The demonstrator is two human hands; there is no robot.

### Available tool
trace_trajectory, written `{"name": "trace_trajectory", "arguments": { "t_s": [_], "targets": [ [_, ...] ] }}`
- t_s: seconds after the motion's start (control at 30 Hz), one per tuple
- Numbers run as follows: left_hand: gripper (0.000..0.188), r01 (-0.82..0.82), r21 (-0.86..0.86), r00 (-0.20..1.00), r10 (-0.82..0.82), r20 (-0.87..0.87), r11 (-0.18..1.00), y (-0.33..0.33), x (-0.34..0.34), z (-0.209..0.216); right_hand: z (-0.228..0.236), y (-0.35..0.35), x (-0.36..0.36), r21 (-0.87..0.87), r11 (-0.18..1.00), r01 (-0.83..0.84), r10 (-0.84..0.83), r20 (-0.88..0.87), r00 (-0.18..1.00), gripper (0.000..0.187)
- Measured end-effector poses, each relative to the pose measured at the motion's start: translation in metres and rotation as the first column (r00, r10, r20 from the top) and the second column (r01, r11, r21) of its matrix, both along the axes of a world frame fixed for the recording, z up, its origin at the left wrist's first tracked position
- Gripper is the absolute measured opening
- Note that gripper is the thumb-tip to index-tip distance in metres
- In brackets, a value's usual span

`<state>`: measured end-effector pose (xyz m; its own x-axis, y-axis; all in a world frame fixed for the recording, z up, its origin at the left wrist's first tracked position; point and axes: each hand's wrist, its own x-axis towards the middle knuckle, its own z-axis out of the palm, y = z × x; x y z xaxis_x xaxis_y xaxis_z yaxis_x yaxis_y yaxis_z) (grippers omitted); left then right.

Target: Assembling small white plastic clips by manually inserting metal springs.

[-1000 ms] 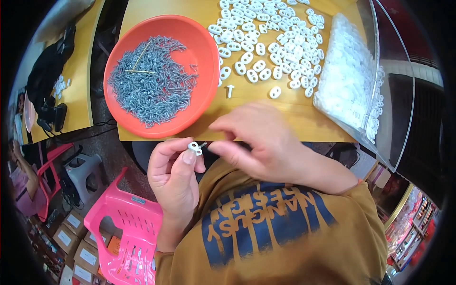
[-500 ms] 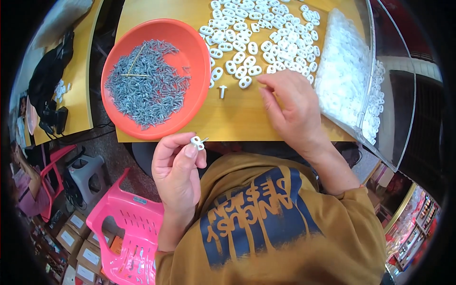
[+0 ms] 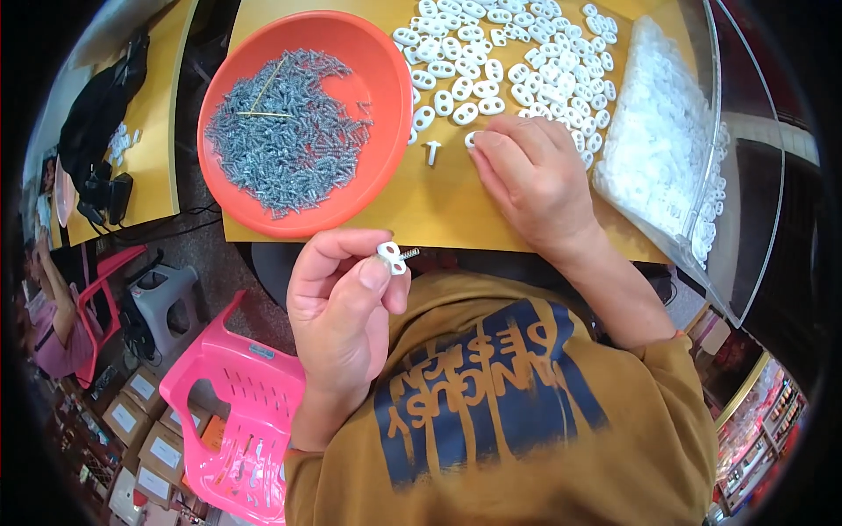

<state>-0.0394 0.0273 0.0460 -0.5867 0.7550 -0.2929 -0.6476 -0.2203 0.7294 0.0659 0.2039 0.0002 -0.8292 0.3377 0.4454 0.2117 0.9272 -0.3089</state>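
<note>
Compared with half a second ago, note the right hand point(image 3: 537, 175) shifted leftward onto a white oval plastic piece point(image 3: 471, 138), mostly hidden under the fingertips, on the yellow wooden table point(image 3: 447, 206). Cannot tell a pinch from a light touch there. Find the left hand point(image 3: 342, 307) between table edge and brown cloth shirt point(image 3: 631, 465), thumb and forefinger clamped on a white two-holed plastic part point(image 3: 392, 257), with a silvery metal coil spring point(image 3: 410, 253) projecting rightward. Observe more springs point(image 3: 281, 131) in the round orange plastic bowl point(image 3: 379, 153), loose white two-holed ovals point(image 3: 550, 92) beyond, and a white T-shaped plastic pin point(image 3: 432, 152) near the right fingertips.

For good handling, advise: hold the left grip steady, clear of the spring's free end, against a likely slip; lift the loose oval by its rim; leave the pin undisturbed.

As to writing, record bold tilted capitals over dark blue on the shirt, and white labels point(image 3: 164, 451) on brown cardboard boxes point(image 3: 171, 434), too small to read. See no legible mark on the bowl.
</note>
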Motion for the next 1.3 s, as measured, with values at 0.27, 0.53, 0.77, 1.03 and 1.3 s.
{"name": "trace_trajectory", "arguments": {
  "t_s": [0.27,0.53,0.77,1.03,1.3],
  "targets": [
    [0.017,-0.009,0.012,1.000,0.009,0.004,1.000,0.003,0.002,0.005,-0.003,0.004,-0.001,0.002,1.000,-0.028,0.028,-0.042,0.999,0.026],
    [0.018,0.021,0.105,0.996,-0.012,-0.090,0.994,0.002,0.001,-0.001,0.034,-0.019,0.000,-0.972,0.217,-0.092,-0.179,-0.132,0.975,0.017],
    [0.022,0.041,0.092,0.998,-0.035,-0.058,0.995,0.003,0.003,0.004,0.060,-0.026,0.005,-0.886,-0.431,-0.168,-0.143,-0.117,0.983,0.023],
    [0.025,0.088,0.042,0.985,-0.080,-0.151,0.995,0.006,0.007,0.005,0.061,-0.032,0.004,-0.875,-0.431,-0.220,-0.163,-0.164,0.973,0.025],
    [0.019,0.077,0.097,0.997,-0.074,-0.034,0.992,0.008,0.007,0.003,0.060,-0.030,0.011,-0.894,-0.434,-0.112,-0.063,-0.094,0.994,0.022]
  ]
}}
